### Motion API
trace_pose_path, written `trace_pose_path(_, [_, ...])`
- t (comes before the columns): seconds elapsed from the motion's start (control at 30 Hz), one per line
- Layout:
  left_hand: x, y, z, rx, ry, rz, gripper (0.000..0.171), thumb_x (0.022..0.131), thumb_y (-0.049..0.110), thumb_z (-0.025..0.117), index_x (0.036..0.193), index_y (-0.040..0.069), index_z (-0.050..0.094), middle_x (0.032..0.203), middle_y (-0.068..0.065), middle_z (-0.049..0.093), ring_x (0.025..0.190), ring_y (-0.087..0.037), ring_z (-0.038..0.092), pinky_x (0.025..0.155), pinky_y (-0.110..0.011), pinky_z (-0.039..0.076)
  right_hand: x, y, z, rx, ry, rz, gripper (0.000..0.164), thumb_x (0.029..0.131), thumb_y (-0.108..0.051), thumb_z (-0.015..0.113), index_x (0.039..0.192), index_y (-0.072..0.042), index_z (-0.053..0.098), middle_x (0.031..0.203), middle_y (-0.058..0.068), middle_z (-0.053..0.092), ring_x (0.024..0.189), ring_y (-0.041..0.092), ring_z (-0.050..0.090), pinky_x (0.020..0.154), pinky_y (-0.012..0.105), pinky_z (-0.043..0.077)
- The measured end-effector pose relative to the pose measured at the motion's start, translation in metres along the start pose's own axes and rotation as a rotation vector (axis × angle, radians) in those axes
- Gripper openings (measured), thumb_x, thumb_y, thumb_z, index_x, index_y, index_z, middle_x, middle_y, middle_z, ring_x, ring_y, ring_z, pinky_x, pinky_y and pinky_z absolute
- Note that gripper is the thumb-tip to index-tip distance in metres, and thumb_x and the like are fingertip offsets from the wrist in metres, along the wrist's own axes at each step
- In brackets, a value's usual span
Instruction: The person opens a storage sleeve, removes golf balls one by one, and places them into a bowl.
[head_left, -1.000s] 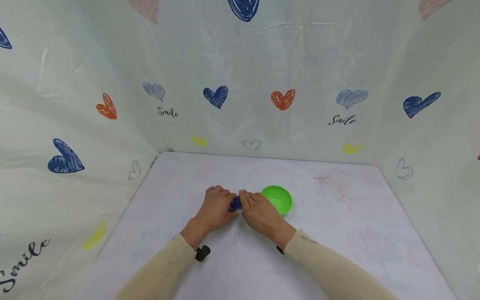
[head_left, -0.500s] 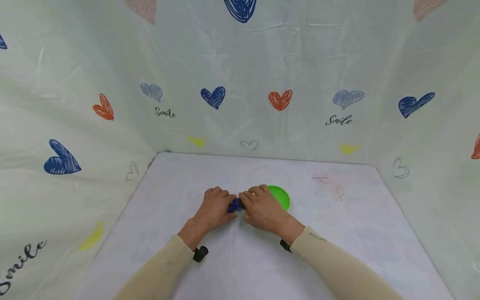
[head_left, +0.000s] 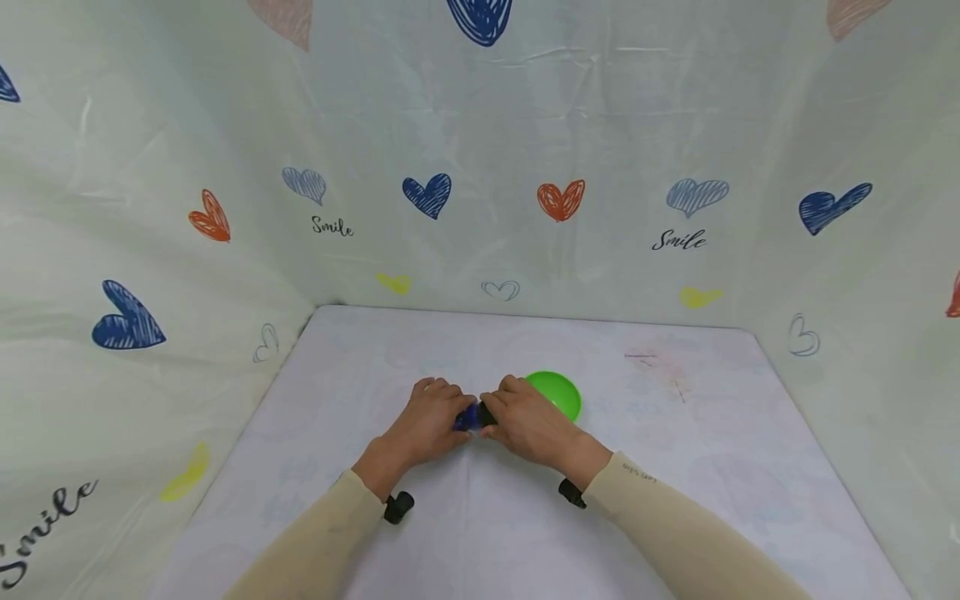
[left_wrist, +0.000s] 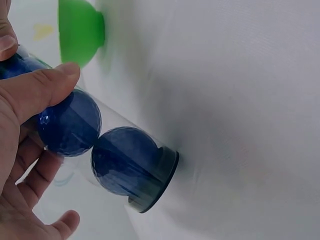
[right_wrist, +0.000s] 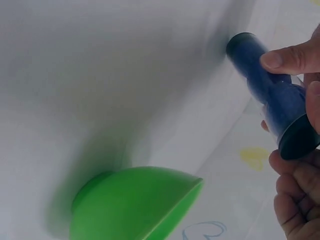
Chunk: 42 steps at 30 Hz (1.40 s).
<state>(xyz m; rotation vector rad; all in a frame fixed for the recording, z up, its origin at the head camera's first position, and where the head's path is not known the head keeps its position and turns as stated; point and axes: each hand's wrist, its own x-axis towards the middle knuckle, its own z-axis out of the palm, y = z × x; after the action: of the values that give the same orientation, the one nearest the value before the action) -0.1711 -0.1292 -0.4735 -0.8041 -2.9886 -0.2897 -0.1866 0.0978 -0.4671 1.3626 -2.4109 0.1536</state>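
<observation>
A clear tube (left_wrist: 85, 162) holds several dimpled blue balls (left_wrist: 122, 160), which look like golf balls, and has a dark cap at each end. My left hand (head_left: 423, 421) grips the tube around its middle, thumb (left_wrist: 47, 90) along the upper side. At the tube's other end my right hand (head_left: 532, 425) holds the black cap (right_wrist: 299, 137) between thumb and fingers. The tube is held tilted, above the table. In the head view the hands hide most of it. Just behind the right hand stands a green bowl (head_left: 558, 392), partly covered by that hand.
The white-covered table (head_left: 645, 492) has faint reddish marks (head_left: 652, 362) at the back right. A pale curtain (head_left: 480, 250) printed with hearts and "Smile" hangs around the back and sides. Each wrist wears a black device (head_left: 399, 507).
My right hand has turned and shifted slightly right at the tube's end, covering part of the bowl. More of the black cap shows now. The left hand stays nearly still around the tube.
</observation>
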Motion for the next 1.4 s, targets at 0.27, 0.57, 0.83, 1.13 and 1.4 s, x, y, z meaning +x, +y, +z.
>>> trace_pose_path(0.27, [0.001, -0.001, 0.001, -0.012, 0.012, -0.003, 0.056, 0.087, 0.035, 0.088, 0.134, 0.011, 0.070, 0.116, -0.003, 0.071, 0.109, -0.025, 0.061, 0.116, -0.057, 0.040, 0.001, -0.005, -0.002, -0.021, -0.047, 0.048, 0.050, 0.100, -0.039, 0.072, 0.132, -0.001, 0.069, 0.117, 0.006, 0.078, 0.100, 0.020, 0.066, 0.091, 0.030, 0.055])
trace_pose_path(0.57, [0.003, 0.000, 0.001, -0.041, 0.053, 0.010, 0.055, 0.086, 0.033, 0.089, 0.130, 0.005, 0.071, 0.112, -0.006, 0.072, 0.102, -0.026, 0.061, 0.116, -0.050, 0.041, 0.003, -0.020, 0.006, -0.327, -0.078, -0.024, 0.055, 0.096, -0.029, 0.069, 0.134, 0.011, 0.063, 0.129, 0.019, 0.073, 0.119, 0.022, 0.073, 0.099, 0.029, 0.058])
trace_pose_path(0.83, [0.004, -0.003, -0.001, -0.062, 0.037, 0.029, 0.054, 0.085, 0.029, 0.090, 0.130, 0.006, 0.072, 0.110, -0.005, 0.073, 0.102, -0.024, 0.063, 0.109, -0.045, 0.046, 0.001, -0.022, 0.006, -0.315, 0.020, -0.016, 0.046, 0.094, -0.019, 0.078, 0.131, 0.005, 0.066, 0.125, 0.014, 0.076, 0.115, 0.017, 0.074, 0.098, 0.025, 0.057])
trace_pose_path(1.13, [0.002, -0.007, -0.002, -0.092, 0.039, -0.014, 0.054, 0.087, 0.027, 0.089, 0.133, 0.006, 0.070, 0.113, -0.005, 0.072, 0.096, -0.020, 0.057, 0.092, -0.038, 0.052, 0.005, -0.022, 0.006, -0.074, 0.056, 0.136, 0.041, 0.099, -0.022, 0.069, 0.131, 0.005, 0.068, 0.128, 0.016, 0.074, 0.112, 0.025, 0.075, 0.092, 0.031, 0.061])
trace_pose_path(1.4, [-0.002, -0.009, -0.001, -0.105, 0.049, -0.020, 0.057, 0.087, 0.029, 0.089, 0.136, 0.007, 0.069, 0.116, -0.005, 0.073, 0.096, -0.019, 0.057, 0.091, -0.037, 0.051, 0.009, -0.017, 0.000, 0.124, 0.059, 0.150, 0.043, 0.103, -0.029, 0.070, 0.131, 0.004, 0.066, 0.121, 0.015, 0.075, 0.109, 0.027, 0.074, 0.094, 0.037, 0.060])
